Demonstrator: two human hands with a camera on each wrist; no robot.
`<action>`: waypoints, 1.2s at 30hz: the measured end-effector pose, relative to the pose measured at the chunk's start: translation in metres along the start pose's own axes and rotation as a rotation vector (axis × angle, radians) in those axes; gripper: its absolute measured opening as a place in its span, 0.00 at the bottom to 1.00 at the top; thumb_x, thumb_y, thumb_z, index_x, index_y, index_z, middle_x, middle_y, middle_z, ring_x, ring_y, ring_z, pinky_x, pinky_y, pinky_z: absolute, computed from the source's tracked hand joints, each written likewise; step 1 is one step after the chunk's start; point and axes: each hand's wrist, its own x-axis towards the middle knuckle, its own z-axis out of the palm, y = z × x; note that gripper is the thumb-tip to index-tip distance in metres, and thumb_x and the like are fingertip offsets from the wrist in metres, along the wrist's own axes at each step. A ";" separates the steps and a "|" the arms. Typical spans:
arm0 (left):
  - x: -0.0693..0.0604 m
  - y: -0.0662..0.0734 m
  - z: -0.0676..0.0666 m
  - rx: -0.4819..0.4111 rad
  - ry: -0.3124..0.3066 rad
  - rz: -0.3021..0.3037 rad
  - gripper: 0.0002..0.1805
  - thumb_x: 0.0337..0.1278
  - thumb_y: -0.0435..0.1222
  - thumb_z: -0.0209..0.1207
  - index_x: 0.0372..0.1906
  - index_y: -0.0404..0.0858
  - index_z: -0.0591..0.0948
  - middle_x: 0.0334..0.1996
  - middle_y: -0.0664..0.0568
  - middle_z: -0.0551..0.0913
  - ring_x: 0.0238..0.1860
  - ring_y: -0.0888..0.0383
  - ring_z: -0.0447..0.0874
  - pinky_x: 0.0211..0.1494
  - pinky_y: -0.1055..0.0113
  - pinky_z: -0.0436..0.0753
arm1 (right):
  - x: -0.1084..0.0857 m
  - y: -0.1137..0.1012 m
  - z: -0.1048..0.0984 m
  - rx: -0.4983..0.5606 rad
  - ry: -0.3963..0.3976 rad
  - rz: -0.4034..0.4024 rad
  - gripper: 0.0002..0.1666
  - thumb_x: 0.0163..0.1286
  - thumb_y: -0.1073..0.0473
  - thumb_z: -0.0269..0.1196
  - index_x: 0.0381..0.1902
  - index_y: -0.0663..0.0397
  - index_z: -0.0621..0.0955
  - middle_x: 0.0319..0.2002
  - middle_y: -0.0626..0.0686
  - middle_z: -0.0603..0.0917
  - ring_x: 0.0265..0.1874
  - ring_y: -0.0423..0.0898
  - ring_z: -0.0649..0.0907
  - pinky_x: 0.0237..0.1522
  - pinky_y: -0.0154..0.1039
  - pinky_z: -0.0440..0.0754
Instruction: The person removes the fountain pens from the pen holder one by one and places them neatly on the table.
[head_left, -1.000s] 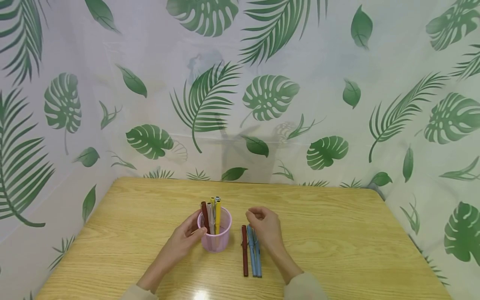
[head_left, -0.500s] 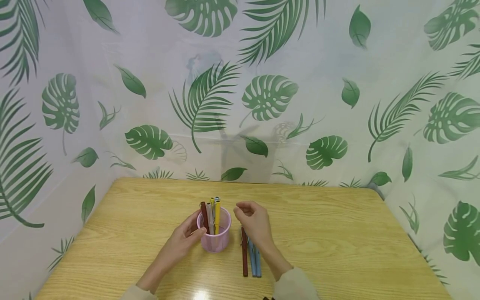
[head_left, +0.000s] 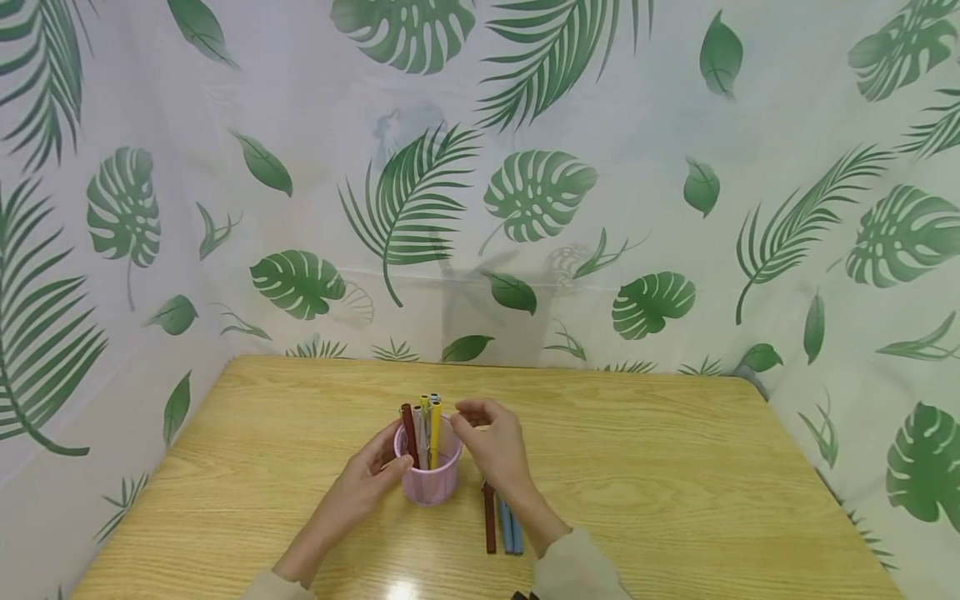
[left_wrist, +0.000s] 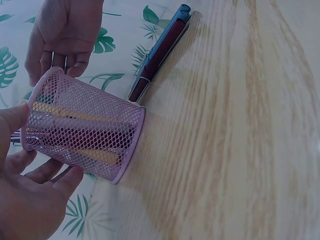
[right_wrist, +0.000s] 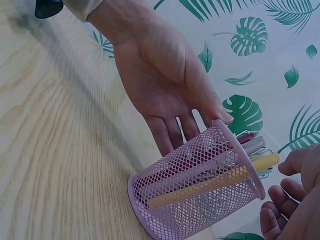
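A pink mesh cup (head_left: 430, 486) holds several pens (head_left: 434, 433): dark red, grey, yellow and blue. My left hand (head_left: 363, 477) grips its left side, thumb at the front rim and fingers round the back. At the right rim is my right hand (head_left: 495, 442), fingers loosely bent and no pen in them. The right wrist view shows the right thumb at the rim of the cup (right_wrist: 200, 187), the other fingers partly hidden behind the mesh. Beneath the right forearm lie a dark red pen (head_left: 491, 521) and two blue pens (head_left: 506, 529), partly covered.
The wooden table (head_left: 675, 475) extends around the cup and pens. A white cloth with green leaf prints (head_left: 540, 325) hangs behind the far edge and along both sides.
My right hand has moved left from above the loose pens to the cup's right rim, its forearm now covering more of them. My left hand and the cup have stayed still.
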 end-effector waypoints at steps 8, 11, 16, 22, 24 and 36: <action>-0.002 0.001 -0.001 0.010 0.002 0.004 0.36 0.78 0.38 0.56 0.82 0.38 0.57 0.75 0.32 0.65 0.74 0.36 0.66 0.74 0.48 0.70 | 0.003 0.002 0.008 -0.023 -0.011 -0.013 0.13 0.68 0.62 0.70 0.46 0.64 0.86 0.39 0.55 0.89 0.41 0.50 0.85 0.39 0.34 0.81; -0.002 0.000 -0.001 0.017 0.006 0.002 0.36 0.78 0.38 0.56 0.82 0.38 0.57 0.74 0.32 0.66 0.73 0.36 0.66 0.74 0.47 0.70 | 0.002 0.003 0.010 -0.030 -0.026 -0.015 0.13 0.68 0.62 0.70 0.47 0.65 0.86 0.39 0.55 0.88 0.42 0.50 0.85 0.40 0.34 0.81; -0.002 0.000 -0.001 0.013 0.010 -0.001 0.36 0.78 0.38 0.56 0.82 0.39 0.57 0.75 0.33 0.66 0.74 0.37 0.66 0.75 0.48 0.69 | 0.002 0.002 0.012 -0.027 -0.044 -0.016 0.14 0.68 0.61 0.70 0.47 0.64 0.87 0.41 0.55 0.88 0.43 0.50 0.84 0.41 0.34 0.82; -0.001 0.000 -0.002 -0.001 -0.013 0.005 0.36 0.79 0.38 0.55 0.83 0.39 0.56 0.76 0.33 0.63 0.75 0.36 0.64 0.76 0.47 0.68 | 0.003 0.001 0.017 -0.025 -0.064 -0.010 0.16 0.67 0.58 0.71 0.47 0.64 0.87 0.42 0.55 0.88 0.44 0.49 0.84 0.42 0.35 0.84; -0.002 0.000 -0.003 -0.002 -0.021 0.003 0.36 0.79 0.38 0.55 0.83 0.39 0.55 0.77 0.34 0.62 0.75 0.36 0.63 0.76 0.47 0.67 | 0.002 0.001 0.018 -0.040 -0.062 -0.016 0.17 0.68 0.56 0.72 0.47 0.63 0.87 0.41 0.54 0.88 0.43 0.48 0.84 0.43 0.36 0.85; -0.001 -0.001 -0.003 0.005 -0.019 -0.014 0.36 0.79 0.39 0.55 0.83 0.40 0.55 0.76 0.34 0.64 0.75 0.37 0.64 0.75 0.46 0.68 | 0.000 0.003 0.024 -0.133 -0.030 -0.105 0.16 0.67 0.57 0.74 0.45 0.64 0.87 0.44 0.55 0.87 0.46 0.52 0.84 0.51 0.52 0.86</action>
